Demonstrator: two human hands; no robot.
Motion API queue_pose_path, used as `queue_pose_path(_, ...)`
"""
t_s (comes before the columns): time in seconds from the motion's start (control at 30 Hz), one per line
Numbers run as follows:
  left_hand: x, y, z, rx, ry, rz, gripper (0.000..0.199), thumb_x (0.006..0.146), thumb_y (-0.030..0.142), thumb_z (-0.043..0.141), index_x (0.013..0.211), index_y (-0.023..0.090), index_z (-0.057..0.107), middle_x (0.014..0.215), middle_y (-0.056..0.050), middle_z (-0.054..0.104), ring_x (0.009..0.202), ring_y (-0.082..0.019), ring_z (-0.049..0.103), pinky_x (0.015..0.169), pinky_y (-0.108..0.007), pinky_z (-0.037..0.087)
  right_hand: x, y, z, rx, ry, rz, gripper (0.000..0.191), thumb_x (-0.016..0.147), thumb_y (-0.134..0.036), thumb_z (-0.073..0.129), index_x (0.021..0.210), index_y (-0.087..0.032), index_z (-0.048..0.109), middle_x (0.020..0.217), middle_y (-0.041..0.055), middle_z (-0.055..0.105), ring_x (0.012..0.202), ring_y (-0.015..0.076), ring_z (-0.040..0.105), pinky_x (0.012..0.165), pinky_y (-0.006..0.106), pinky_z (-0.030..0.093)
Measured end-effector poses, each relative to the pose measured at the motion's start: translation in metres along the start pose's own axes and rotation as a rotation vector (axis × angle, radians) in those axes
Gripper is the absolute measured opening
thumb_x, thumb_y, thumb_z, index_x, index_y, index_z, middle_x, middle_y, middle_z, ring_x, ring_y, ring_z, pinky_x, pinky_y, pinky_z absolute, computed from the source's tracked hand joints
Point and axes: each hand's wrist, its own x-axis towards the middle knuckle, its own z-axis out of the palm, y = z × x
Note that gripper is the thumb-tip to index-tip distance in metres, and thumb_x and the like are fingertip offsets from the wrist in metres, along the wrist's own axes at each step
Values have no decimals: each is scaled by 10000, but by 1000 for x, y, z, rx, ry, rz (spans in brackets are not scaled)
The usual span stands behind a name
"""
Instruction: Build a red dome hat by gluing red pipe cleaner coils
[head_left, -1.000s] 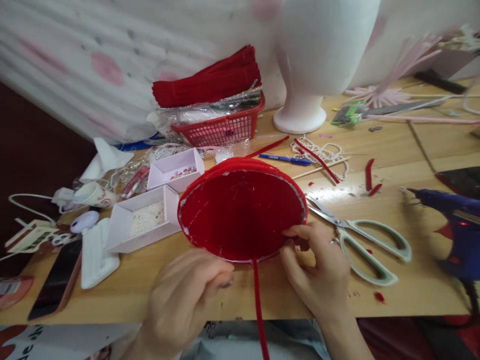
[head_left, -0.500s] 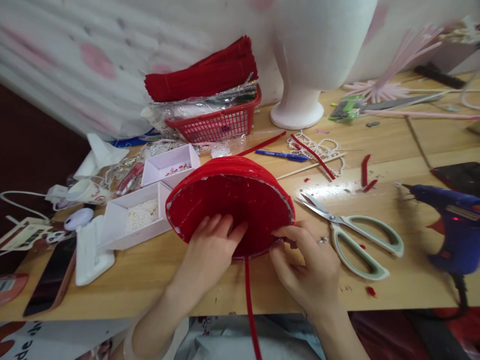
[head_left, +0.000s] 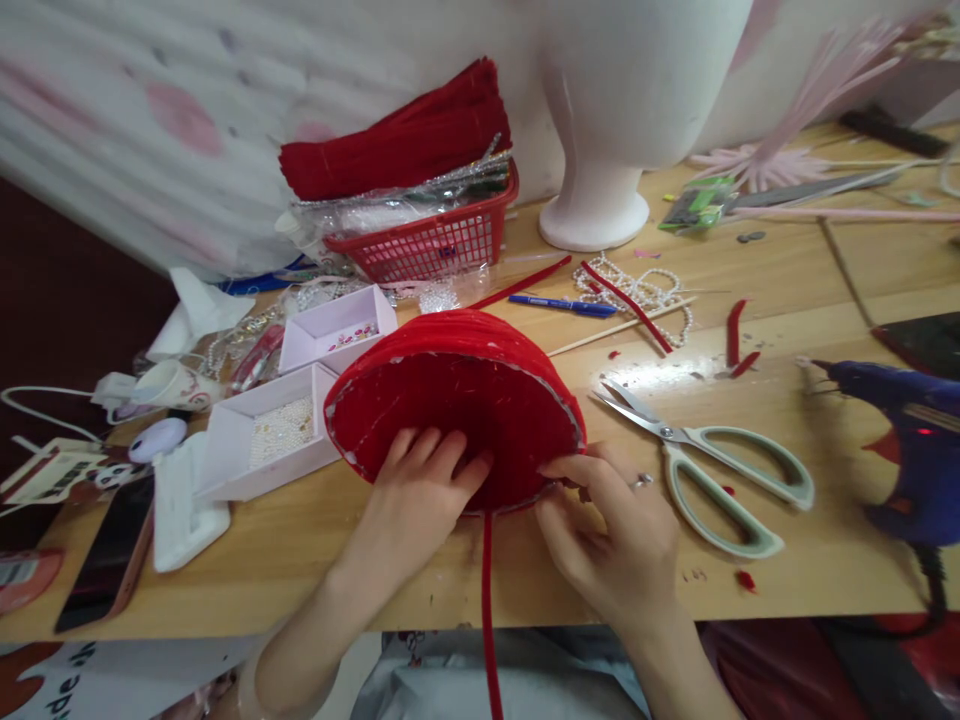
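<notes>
A red bowl-shaped cap (head_left: 457,335), its outside wrapped in fuzzy red strips, is tipped so that its hollow faces me. Whitish dried glue lines its rim. My left hand (head_left: 420,490) grips the near-left rim, its fingers reaching inside the hollow. At the right part of the rim, my right hand (head_left: 607,530) pinches the edge between thumb and forefinger; a ring is on one finger. From the near rim a red chenille stem (head_left: 489,600) hangs down past the table edge, between my hands. The underside of the cap is hidden.
Open scissors (head_left: 675,435) lie just right of my right hand, with a blue glue gun (head_left: 907,430) beyond. White bead boxes (head_left: 225,465) stand left of the cap. Behind are a red basket (head_left: 442,240), a pen (head_left: 562,305), pearl strings (head_left: 667,290) and a white foam head (head_left: 600,200).
The cap has shifted very slightly left, and the hanging stem's lower end has swung a little left. Both hands keep their hold; the view has moved slightly.
</notes>
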Motion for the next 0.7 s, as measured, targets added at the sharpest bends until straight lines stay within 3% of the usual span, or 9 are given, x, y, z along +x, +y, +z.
queue_pose_path(0.7,-1,1,-2,7,-81,-23,360,907,95,464,1141,238,698,973,-133,669,870,-313,592,805,-573,494,1,0,-1,26,-4,-23,159,842,-72,539,914,-209,574,747,14,599,668,157,583,562,267,446)
